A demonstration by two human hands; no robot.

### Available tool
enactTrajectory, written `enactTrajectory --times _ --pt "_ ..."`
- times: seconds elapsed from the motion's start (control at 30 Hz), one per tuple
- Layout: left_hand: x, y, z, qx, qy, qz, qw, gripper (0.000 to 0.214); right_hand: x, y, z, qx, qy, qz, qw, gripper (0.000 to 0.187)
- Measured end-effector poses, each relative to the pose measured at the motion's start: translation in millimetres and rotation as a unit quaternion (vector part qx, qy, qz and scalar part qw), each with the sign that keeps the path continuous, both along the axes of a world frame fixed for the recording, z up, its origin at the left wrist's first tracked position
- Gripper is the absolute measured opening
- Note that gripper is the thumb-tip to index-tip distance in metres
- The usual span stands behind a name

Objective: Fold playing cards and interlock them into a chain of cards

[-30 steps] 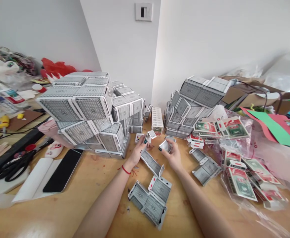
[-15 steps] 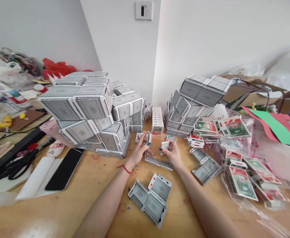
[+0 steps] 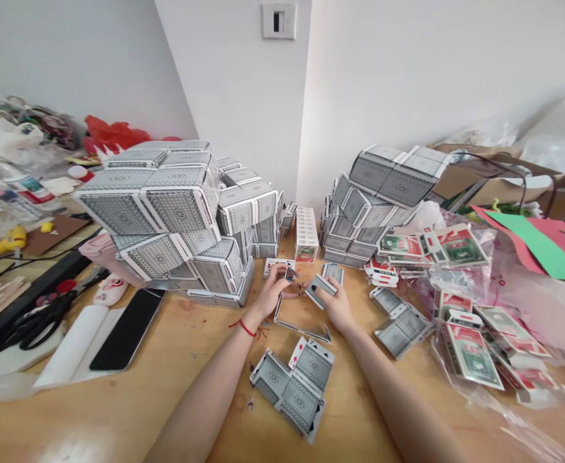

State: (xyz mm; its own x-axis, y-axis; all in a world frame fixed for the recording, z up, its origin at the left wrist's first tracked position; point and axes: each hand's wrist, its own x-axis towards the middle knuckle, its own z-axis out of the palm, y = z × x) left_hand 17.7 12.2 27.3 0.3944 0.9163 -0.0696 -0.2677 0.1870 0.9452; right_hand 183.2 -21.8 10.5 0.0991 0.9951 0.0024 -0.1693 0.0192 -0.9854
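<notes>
My left hand [image 3: 273,289], a red string at its wrist, pinches the upper end of a folded frame of playing cards [image 3: 304,328], which stands on edge between my hands. In my right hand [image 3: 334,301] is a grey-backed playing card [image 3: 318,290], thumb on top; I cannot tell whether it is one card or several. Beyond my fingers, cards lie flat: a face-up card [image 3: 271,265] on the left and a grey-backed card [image 3: 333,273] on the right. Nearer me lies a joined group of cards [image 3: 292,392], mostly backs up.
Stacked card boxes rise in a left pile [image 3: 166,212] and a right pile [image 3: 374,199], with a white-sided stack [image 3: 306,233] between. A phone [image 3: 128,329] and scissors [image 3: 46,318] lie left. Joined cards [image 3: 403,325] and red-green card packs [image 3: 470,347] on plastic lie right.
The card in my right hand has tilted from upright to flatter, showing its grey back. The folded frame has shifted slightly left and toward me, its near side swinging with it.
</notes>
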Motion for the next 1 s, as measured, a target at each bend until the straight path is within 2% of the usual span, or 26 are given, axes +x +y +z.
enactTrajectory --times 0.13,0.27,0.63,0.73,0.83,0.93,1.0 --pt "2.6 4.0 1.0 -0.018 0.045 -0.008 0.999 0.021 -0.2 0.6 2.6 -0.010 0.095 0.058 0.994 0.020" --pt "5.4 8.3 -1.2 -0.046 0.051 0.012 0.998 0.022 2.8 4.2 -0.4 -0.040 0.146 0.074 0.986 0.030" --pt "6.5 11.3 -7.5 -0.061 0.002 0.034 0.998 0.022 6.9 7.1 -1.9 -0.044 0.134 0.087 0.986 0.038" --pt "6.3 11.3 -10.3 -0.055 0.009 0.041 0.998 0.021 7.2 6.9 -2.7 -0.030 0.091 0.073 0.993 0.034" --pt "6.4 11.3 -14.4 -0.045 0.020 0.042 0.998 0.020 6.4 5.3 -2.9 0.020 -0.032 0.041 0.998 0.021" --pt "7.2 11.6 -17.1 -0.040 0.034 0.042 0.998 0.019 4.4 3.6 -2.5 0.071 -0.149 0.006 0.986 0.015" --pt "8.4 11.9 -17.3 -0.040 0.045 0.047 0.997 0.018 2.9 3.1 -2.4 0.081 -0.174 -0.002 0.981 0.016"
